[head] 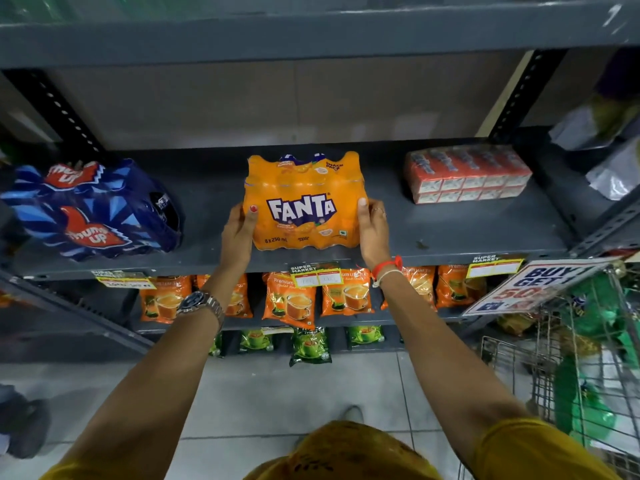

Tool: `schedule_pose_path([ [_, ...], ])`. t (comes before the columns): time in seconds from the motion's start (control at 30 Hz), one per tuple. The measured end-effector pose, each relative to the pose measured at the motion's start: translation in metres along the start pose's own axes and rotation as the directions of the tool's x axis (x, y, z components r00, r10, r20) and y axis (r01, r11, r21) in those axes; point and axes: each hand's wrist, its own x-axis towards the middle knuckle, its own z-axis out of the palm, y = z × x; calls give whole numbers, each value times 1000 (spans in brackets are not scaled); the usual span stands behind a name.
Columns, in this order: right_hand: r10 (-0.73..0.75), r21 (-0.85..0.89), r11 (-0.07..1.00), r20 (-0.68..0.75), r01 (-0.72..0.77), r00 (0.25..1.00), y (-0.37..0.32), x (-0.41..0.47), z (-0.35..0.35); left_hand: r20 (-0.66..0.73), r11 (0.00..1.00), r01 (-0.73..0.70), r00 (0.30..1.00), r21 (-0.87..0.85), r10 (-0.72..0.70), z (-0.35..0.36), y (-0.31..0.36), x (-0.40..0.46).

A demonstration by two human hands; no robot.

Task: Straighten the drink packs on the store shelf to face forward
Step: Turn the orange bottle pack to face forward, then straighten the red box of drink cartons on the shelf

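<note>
Left hand (239, 233) and right hand (372, 230) clasp the orange shrink-wrapped Fanta bottle pack (303, 202) by its sides.
It faces forward mid grey metal shelf (450, 233); blue Thums Up pack (90, 209) lies skewed at nine o'clock.

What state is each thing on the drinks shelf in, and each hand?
Fanta pack: upright, logo facing forward, held at both sides.
Thums Up pack: lying tilted, askew.
Red carton pack: flat, angled, untouched.
Left hand: gripping the Fanta pack's left side.
Right hand: gripping its right side.
</note>
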Motion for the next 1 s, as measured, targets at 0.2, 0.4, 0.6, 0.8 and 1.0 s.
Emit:
schedule_pose_path([
  [0.2, 34, 2, 999, 13, -34, 999, -7, -9, -6, -271, 976, -208, 937, 70, 220, 9, 15, -19],
  [0.4, -32, 13, 999, -171, 35, 985, 1, -12, -54, -363, 848, -514, 771, 130, 524, 66, 52, -48],
  [0.6, -132, -106, 990, -405, 97, 905, -12, 33, -131, -50, 719, -685, 719, 118, 693, 162, 81, -57],
  [0.8, -110, -344, 937, -465, -65, 878, -18, 95, -231, 76, 993, -113, 991, 41, 110, 276, 114, -3],
  [1.0, 23, -507, 831, -381, -229, 924, -27, 170, -292, 240, 860, 510, 837, -15, -492, 317, 120, 63],
])
